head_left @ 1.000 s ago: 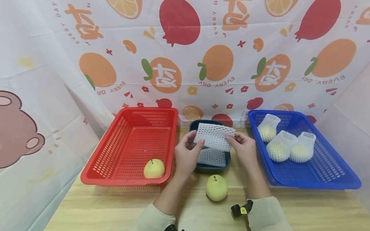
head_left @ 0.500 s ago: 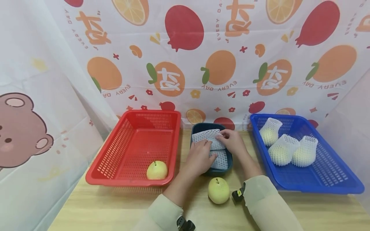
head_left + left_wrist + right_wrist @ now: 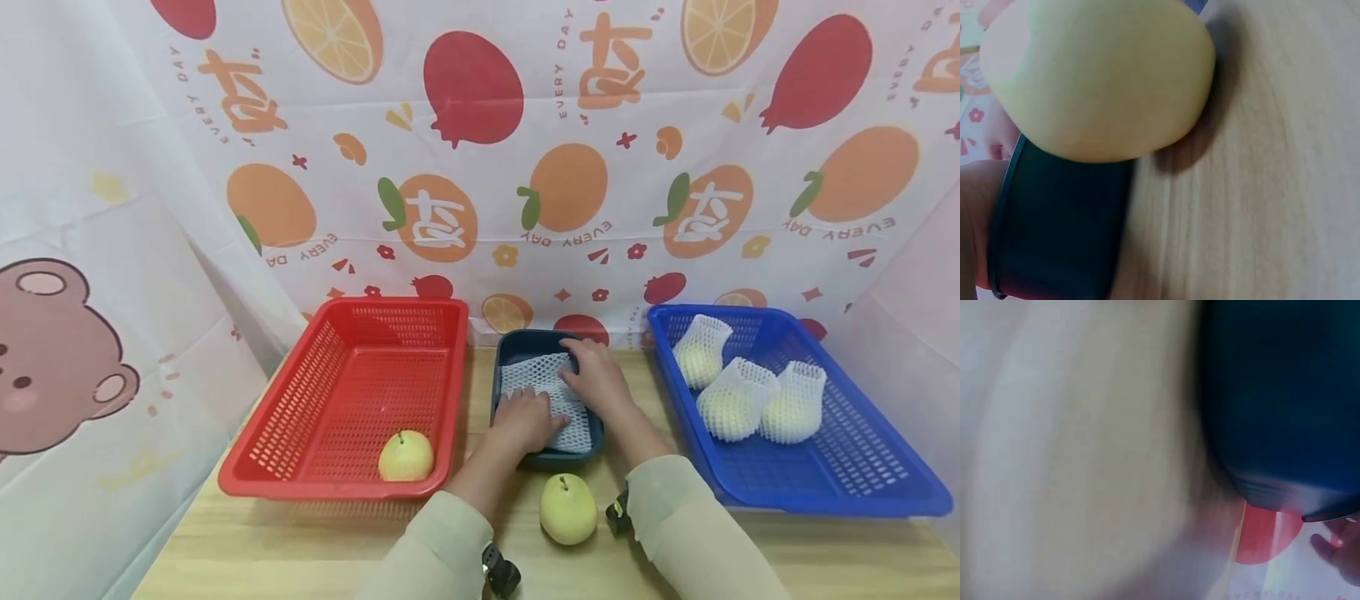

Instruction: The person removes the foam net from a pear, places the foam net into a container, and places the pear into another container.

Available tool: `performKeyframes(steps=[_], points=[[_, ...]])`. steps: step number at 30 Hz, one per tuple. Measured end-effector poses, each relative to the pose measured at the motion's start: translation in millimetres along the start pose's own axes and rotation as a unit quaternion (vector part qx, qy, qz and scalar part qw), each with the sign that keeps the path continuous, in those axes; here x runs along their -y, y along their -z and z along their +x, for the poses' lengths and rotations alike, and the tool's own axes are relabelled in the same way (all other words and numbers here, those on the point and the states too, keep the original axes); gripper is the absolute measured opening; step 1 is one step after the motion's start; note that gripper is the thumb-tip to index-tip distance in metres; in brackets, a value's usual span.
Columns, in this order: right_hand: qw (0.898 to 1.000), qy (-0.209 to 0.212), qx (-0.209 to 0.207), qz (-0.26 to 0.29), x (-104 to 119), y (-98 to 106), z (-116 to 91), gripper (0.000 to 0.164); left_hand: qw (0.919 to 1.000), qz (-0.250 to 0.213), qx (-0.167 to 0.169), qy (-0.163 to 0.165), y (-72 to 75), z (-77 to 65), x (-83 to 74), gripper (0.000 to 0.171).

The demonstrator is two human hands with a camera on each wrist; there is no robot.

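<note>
My left hand [image 3: 525, 421] lies over the near left part of a dark green box [image 3: 510, 340], its fingers touching white foam fruit nets [image 3: 543, 375] that lie flat inside. At the box's right rim, my right hand [image 3: 597, 375] has thumb and fingers apart, with nothing seen between them. A yellow-green pear [image 3: 568, 510] stands stem up on the table just in front of the box. It looms large in the left wrist view, where the same pear [image 3: 1097, 75] partly covers the box wall [image 3: 1060, 219]. The right wrist view is blurred and mostly filled by the box's outside.
On the left, a red basket [image 3: 251, 446] holds one bare pear [image 3: 406, 457]. A blue basket [image 3: 862, 504] on the right has 3 pears in foam nets [image 3: 738, 400]. Behind them hangs a fruit-print cloth [image 3: 480, 192]. All stand on a wooden table [image 3: 300, 550].
Both hands held a foam net up over the box a second ago. That net has been lowered into the box and let go. The right hand has shifted to the rim.
</note>
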State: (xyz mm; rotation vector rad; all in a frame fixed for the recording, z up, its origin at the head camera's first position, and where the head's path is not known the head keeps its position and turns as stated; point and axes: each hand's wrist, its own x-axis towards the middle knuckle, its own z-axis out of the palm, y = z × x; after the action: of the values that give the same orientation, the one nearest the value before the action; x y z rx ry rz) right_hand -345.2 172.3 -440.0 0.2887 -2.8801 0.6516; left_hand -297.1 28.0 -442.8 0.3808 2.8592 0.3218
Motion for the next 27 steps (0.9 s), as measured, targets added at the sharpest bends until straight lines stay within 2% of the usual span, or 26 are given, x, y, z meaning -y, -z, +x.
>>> performKeyframes(steps=[2,4,8,11,15,19,22,24,25,27], points=[[0.999,0.027,-0.008,-0.023,1.9,0.1,-1.0,0.043,1.0,0.007,0.002,0.003,-0.1,0.5,-0.2,0.062],[0.998,0.05,0.012,-0.043,3.5,-0.8,-1.5,0.036,0.9999,0.014,-0.003,0.003,0.6,1.0,-0.6,0.061],[0.988,0.053,0.117,-0.081,7.1,-5.5,-3.2,0.027,0.9998,0.018,-0.008,0.005,0.4,1.3,-0.4,0.059],[0.979,0.039,0.171,-0.108,8.3,-10.7,-5.4,0.025,0.9997,0.019,-0.016,-0.003,-2.0,0.1,-0.2,0.054],[0.976,0.029,0.178,-0.124,9.7,-16.3,-7.8,0.023,0.9979,0.02,-0.055,-0.029,-3.2,-7.2,-0.8,0.044],[0.977,0.025,0.168,-0.127,11.3,-16.9,-8.7,0.02,0.9918,0.011,-0.109,-0.066,2.1,-22.5,-2.6,0.036],[0.976,0.025,0.17,-0.138,12.9,-15.1,-9.2,0.02,0.9827,-0.033,-0.148,-0.105,8.1,-39.1,-2.9,0.033],[0.975,0.026,0.176,-0.136,14.2,-13.5,-9.6,0.021,0.9728,-0.096,-0.162,-0.135,12.1,-52.2,-2.0,0.031],[0.974,0.029,0.18,-0.135,14.1,-13.0,-9.7,0.02,0.9654,-0.14,-0.163,-0.148,13.8,-59.3,-0.9,0.03],[0.974,0.035,0.18,-0.13,12.9,-12.5,-10.1,0.016,0.9434,-0.231,-0.158,-0.178,15.8,-72.4,2.3,0.026]])
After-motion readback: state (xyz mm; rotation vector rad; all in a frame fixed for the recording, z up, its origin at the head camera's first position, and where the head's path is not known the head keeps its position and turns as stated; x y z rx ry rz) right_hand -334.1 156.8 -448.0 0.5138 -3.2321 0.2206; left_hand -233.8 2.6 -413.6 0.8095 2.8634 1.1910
